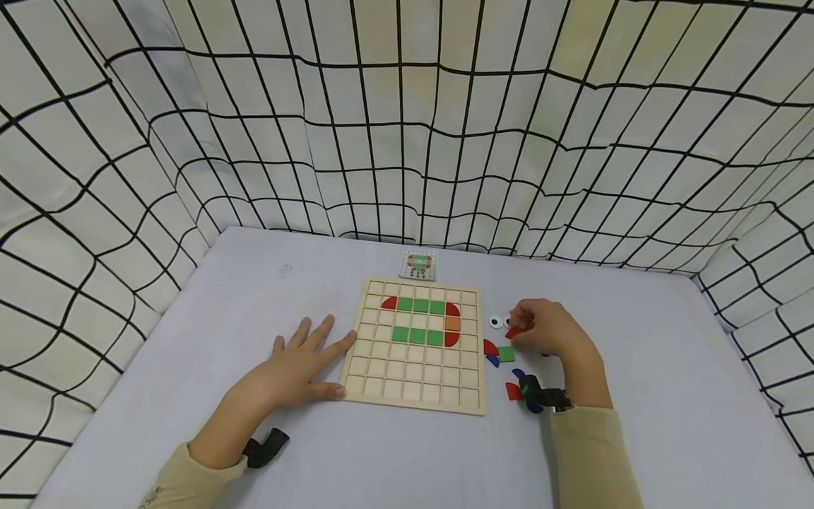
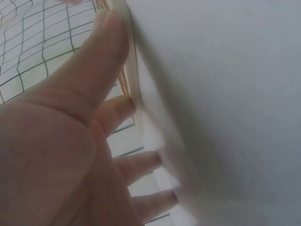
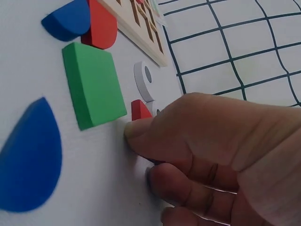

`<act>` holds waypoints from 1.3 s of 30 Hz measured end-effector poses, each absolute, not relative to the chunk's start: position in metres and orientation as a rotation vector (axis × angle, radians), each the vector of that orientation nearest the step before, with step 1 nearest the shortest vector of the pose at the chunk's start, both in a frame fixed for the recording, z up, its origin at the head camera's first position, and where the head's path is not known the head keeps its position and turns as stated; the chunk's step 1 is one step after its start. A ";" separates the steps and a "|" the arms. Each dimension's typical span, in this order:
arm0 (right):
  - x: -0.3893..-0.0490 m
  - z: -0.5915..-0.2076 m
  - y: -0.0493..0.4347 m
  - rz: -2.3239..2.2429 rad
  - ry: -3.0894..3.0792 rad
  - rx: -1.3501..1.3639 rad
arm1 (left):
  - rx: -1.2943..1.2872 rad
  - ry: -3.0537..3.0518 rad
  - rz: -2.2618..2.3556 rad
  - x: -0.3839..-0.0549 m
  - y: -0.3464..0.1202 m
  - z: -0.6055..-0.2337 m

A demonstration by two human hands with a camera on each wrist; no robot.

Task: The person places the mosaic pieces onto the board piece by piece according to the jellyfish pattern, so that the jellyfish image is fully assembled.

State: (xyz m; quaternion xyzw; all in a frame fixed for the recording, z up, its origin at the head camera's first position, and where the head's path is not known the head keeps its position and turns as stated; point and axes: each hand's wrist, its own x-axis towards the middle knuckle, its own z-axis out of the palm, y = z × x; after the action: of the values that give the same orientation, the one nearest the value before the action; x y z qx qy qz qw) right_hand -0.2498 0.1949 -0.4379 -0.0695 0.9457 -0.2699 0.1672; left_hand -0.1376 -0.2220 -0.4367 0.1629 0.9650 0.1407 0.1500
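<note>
A wooden grid board [image 1: 413, 391] lies flat, with green squares [image 1: 421, 305], red quarter-circle tiles [image 1: 452, 309] and an orange square [image 1: 452, 323] in its cells. My left hand [image 1: 295, 371] is spread at the board's left side; the thumb and index fingertip meet its edge. Right of the board, my right hand [image 1: 550, 329] pinches a red tile [image 3: 140, 110] between thumb and fingers, low over the table. The fingers partly cover that tile. Close by are a white eye disc [image 1: 495, 322], a second one partly behind the fingers, and a loose green square [image 3: 96, 87].
A small picture card [image 1: 418, 265] leans or lies behind the board. Loose red tiles [image 1: 514, 391] and blue tiles [image 1: 492, 360] are scattered right of the board, some under the right wrist strap [image 1: 540, 396]. White walls with black netting [image 1: 400, 127] surround the table.
</note>
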 end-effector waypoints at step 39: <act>-0.238 -0.438 0.111 -1.596 2.327 -0.492 | 0.461 2.776 0.401 -0.138 -0.221 -0.436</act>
State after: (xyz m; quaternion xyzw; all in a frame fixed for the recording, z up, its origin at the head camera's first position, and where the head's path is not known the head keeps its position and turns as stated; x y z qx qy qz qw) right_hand -0.2384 0.1105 -0.4376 -0.1701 0.8047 -0.5517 0.1383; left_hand -0.1376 -0.2209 -0.4363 0.1605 0.9657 0.1393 0.1490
